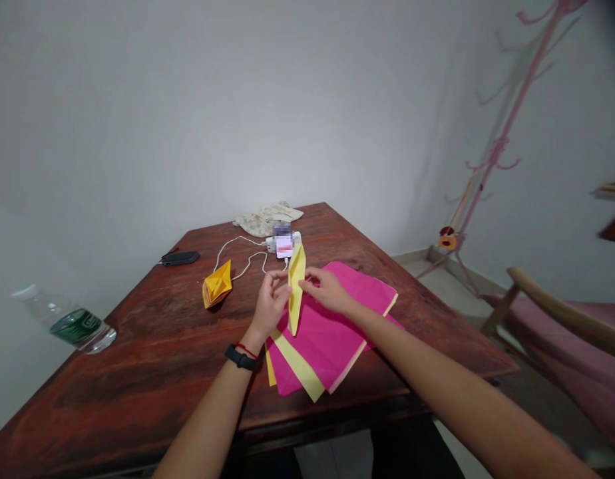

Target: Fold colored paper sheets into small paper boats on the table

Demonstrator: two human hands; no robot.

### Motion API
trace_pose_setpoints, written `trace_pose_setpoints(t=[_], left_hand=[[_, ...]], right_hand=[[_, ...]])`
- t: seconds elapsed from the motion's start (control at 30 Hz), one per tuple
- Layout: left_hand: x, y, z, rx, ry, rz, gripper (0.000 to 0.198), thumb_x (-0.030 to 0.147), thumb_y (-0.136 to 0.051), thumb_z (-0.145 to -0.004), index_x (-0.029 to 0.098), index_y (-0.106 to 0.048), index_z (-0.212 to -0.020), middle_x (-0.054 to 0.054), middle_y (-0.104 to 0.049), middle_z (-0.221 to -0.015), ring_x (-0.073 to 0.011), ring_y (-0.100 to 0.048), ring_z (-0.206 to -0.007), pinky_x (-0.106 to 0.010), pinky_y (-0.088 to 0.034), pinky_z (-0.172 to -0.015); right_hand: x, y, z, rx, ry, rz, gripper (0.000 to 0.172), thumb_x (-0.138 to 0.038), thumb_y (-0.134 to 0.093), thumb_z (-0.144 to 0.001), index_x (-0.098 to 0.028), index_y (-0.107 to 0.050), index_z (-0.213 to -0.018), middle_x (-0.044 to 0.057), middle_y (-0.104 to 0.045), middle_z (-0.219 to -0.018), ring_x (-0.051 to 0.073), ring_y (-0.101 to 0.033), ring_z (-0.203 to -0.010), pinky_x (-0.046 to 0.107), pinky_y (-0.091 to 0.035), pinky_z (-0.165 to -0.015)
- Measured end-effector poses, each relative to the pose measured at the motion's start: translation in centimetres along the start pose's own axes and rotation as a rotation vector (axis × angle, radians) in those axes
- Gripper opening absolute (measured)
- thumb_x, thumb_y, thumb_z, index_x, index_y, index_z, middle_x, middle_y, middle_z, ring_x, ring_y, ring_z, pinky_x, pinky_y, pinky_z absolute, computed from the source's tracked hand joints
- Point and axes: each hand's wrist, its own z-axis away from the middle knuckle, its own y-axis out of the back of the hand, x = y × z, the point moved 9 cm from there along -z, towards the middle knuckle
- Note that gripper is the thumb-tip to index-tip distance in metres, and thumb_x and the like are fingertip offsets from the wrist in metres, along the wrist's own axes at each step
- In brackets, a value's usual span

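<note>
Here we are, folded yellow paper up between my two hands, standing over the left part of the fanned pink paper stack, which is my landmark. My left hand grips its left side, thumb pressed in close; my right hand pinches from the opposite side, thumb at the edge, fingers curled. Whether the lower tip touches the stack, I can't tell.

It's a narrow, pointed piece, layers close together, so I'd say fingertips only: squeeze too hard and the creases buckle where I don't want them. Both thumbs are at about the same height, and that's good; an even pull from each side should spare the middle from twisting. Any seam that strays wants easing back gently, never yanking, because thin paper like this probably tears at the points first.

Pressing a crease sharp? The wooden table beside the stack looks firmer than those loose sheets. Wrists light, too, or the stack may slide beneath me. Off the stack's left side, well clear of my elbows, sits an orange-yellow origami piece; beyond its far edge, a lit smartphone.
</note>
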Motion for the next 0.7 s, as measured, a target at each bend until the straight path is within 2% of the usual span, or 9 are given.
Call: trace_pose_setpoints(t=[0.17, 0.37, 0.53, 0.7], left_hand=[[1.0, -1.1, 0.4, -0.039, -0.078, -0.05, 0.041, 0.029, -0.069, -0.082, 0.02, -0.047, -0.116, -0.013, -0.06, -0.126, -0.0218, -0.067, -0.108, -0.034, -0.053, -0.092], [0.4, -0.5, 0.1, 0.004, -0.102, -0.077, 0.041, 0.019, -0.067, -0.08, 0.02, -0.049, -0.117, -0.012, -0.057, -0.13, -0.0236, -0.058, -0.124, -0.036, -0.049, -0.102], [-0.6, -0.1, -0.1, 0.032, -0.042, -0.059, 0.043, 0.013, -0.059, -0.081, 0.02, -0.05, -0.122, -0.013, -0.062, -0.128, -0.0229, -0.064, -0.115, -0.036, -0.052, -0.095], [-0.3, 0.4, -0.1, 0.083, -0.029, -0.123, 0.046, 0.01, -0.056, -0.079, 0.019, -0.056, -0.124, -0.011, -0.067, -0.126, -0.0234, -0.065, -0.115, -0.036, -0.051, -0.097]], right_hand=[[0.3, -1.0, 0.3, -0.042, -0.022, 0.018, 0.022, -0.03, -0.06, -0.085, -0.014, -0.07, -0.097, 0.007, -0.072, -0.084, 0.02, -0.062, -0.076, 0.031, -0.048, -0.07], [0.1, -1.4, 0.2, -0.086, 0.025, 0.027, 0.025, -0.032, -0.055, -0.089, -0.015, -0.072, -0.097, 0.008, -0.073, -0.088, 0.022, -0.064, -0.078, 0.033, -0.048, -0.075], [0.2, -1.3, 0.2, -0.091, 0.013, 0.01, 0.023, -0.031, -0.056, -0.088, -0.016, -0.072, -0.093, 0.007, -0.073, -0.086, 0.023, -0.064, -0.078, 0.033, -0.048, -0.073], [0.3, -1.2, 0.3, -0.08, -0.018, 0.002, 0.02, -0.032, -0.059, -0.086, -0.016, -0.072, -0.09, 0.006, -0.072, -0.08, 0.023, -0.063, -0.078, 0.032, -0.048, -0.071]])
